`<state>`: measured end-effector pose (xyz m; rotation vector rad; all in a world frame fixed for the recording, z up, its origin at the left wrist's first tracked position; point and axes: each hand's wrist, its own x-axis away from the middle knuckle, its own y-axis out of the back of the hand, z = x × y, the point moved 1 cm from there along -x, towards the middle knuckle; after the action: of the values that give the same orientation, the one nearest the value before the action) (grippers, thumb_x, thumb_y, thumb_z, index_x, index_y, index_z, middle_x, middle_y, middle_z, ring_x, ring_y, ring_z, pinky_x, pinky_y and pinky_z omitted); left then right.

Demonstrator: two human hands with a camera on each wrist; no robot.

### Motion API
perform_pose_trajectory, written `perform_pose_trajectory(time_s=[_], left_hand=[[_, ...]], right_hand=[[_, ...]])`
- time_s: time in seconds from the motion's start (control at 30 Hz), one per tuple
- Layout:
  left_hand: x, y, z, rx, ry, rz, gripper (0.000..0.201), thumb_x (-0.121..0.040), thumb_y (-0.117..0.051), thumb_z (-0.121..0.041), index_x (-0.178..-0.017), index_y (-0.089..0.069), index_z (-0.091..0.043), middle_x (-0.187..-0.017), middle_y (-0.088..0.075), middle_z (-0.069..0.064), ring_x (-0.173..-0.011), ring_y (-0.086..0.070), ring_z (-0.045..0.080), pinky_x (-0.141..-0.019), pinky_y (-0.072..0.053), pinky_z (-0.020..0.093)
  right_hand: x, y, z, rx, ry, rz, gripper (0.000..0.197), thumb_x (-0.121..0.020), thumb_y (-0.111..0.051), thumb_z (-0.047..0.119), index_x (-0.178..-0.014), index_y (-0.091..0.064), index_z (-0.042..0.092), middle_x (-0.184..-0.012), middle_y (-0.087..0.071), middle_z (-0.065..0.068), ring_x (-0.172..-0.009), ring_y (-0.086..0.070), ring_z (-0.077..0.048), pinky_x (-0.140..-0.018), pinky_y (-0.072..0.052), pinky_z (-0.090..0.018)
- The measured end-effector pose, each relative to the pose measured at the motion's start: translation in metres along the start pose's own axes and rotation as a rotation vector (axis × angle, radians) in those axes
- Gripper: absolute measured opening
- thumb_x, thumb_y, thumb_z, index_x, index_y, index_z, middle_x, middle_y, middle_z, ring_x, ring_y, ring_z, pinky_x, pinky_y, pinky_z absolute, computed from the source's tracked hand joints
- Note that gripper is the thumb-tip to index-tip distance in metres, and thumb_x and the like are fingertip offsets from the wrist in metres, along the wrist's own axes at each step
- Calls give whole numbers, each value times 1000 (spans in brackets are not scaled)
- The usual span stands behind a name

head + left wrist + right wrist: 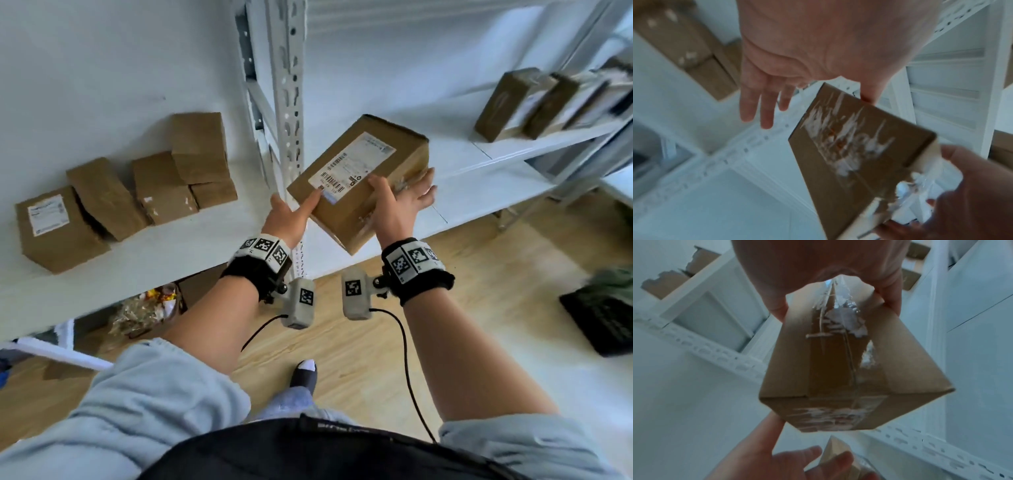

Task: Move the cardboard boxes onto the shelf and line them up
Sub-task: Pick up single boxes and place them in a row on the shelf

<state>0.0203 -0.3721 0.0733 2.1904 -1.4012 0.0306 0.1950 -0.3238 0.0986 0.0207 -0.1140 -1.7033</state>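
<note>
A cardboard box (pixel 359 161) with a white shipping label hangs tilted above the white shelf (pixel 479 178), just right of the upright post. My right hand (pixel 400 195) grips its near right end, thumb on top and fingers along the side. My left hand (pixel 298 209) has straight, spread fingers and only one digit touches the box's near left edge. The left wrist view shows the box's taped underside (pixel 859 154) and the spread left hand (pixel 777 91). In the right wrist view the right hand (pixel 828 264) clamps the box's end (pixel 838 361).
Several cardboard boxes (pixel 161 188) stand in a loose cluster on the shelf's left bay. A row of boxes (pixel 507 102) leans together at the far right. The perforated post (pixel 289 102) splits the bays. A black crate (pixel 603 318) sits on the wooden floor.
</note>
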Motion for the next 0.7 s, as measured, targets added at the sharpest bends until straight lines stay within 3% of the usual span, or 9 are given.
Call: perform_pose_trajectory(time_s=[0.07, 0.2, 0.33, 0.4, 0.47, 0.53, 0.6, 0.63, 0.7], left_hand=[[-9, -25, -15, 27, 65, 72, 131, -54, -44, -97, -155, -12, -19, -142, -48, 7, -116, -61, 32, -99, -50, 51], [-29, -77, -50, 66, 63, 255, 91, -81, -40, -85, -139, -37, -15, -119, -59, 6, -90, -71, 27, -82, -59, 42], [-56, -125, -83, 184, -6, 343, 102, -56, -60, -86, -136, -33, -30, -113, -67, 1, -92, -72, 28, -77, -62, 44], [-79, -146, -100, 273, -43, 336, 98, -52, -68, -77, -133, -36, -33, -114, -69, 2, -92, -72, 27, -73, -63, 47], [-107, -166, -115, 314, -81, 310, 93, -56, -76, -69, -135, -38, -35, -113, -70, 2, -89, -74, 25, -71, -63, 47], [-137, -186, -133, 271, -136, 253, 97, -56, -79, -69, -138, -37, -39, -117, -68, 0, -93, -73, 23, -76, -62, 46], [-168, -202, -149, 176, -184, 200, 106, -51, -79, -73, -141, -34, -40, -123, -61, 2, -100, -69, 23, -86, -59, 44], [-183, -209, -157, 127, -205, 192, 110, -48, -79, -75, -142, -33, -40, -125, -59, 3, -102, -67, 22, -91, -57, 42], [-213, -226, -173, 54, -252, 178, 119, -39, -81, -81, -141, -36, -39, -125, -59, 1, -102, -68, 19, -94, -56, 39]], right_hand=[[-14, 17, -4, -29, -19, -62, 106, -88, -69, 35, -157, 11, 28, -161, 22, -6, -145, -27, -29, -101, -25, -28], [-48, 40, -13, -57, -64, -128, 107, -89, -68, 39, -156, 16, 33, -160, 26, -8, -147, -24, -31, -99, -23, -28], [-99, 61, -23, -70, -49, -180, 102, -91, -66, 40, -156, 12, 33, -162, 13, -6, -133, -28, -11, -109, -22, -27], [-127, 68, -22, -118, -48, -198, 109, -79, -71, 52, -153, 9, 44, -159, 2, 1, -135, -32, -13, -115, -34, -47], [-156, 73, -22, -127, -76, -217, 113, -66, -72, 60, -148, 5, 52, -156, -4, 4, -134, -39, -23, -104, -45, -57], [-186, 80, -20, -82, -121, -234, 115, -70, -71, 58, -152, 9, 45, -159, -1, 2, -135, -39, -27, -110, -39, -52], [-218, 93, -24, 1, -128, -260, 110, -83, -71, 43, -157, 9, 30, -161, 0, -6, -140, -32, -26, -111, -22, -32], [-233, 100, -27, 32, -128, -274, 105, -87, -71, 36, -158, 5, 26, -161, -3, -10, -141, -29, -24, -105, -21, -27], [-260, 110, -28, 75, -130, -292, 98, -87, -72, 31, -158, -6, 20, -160, -11, -13, -143, -26, -24, -105, -23, -28]])
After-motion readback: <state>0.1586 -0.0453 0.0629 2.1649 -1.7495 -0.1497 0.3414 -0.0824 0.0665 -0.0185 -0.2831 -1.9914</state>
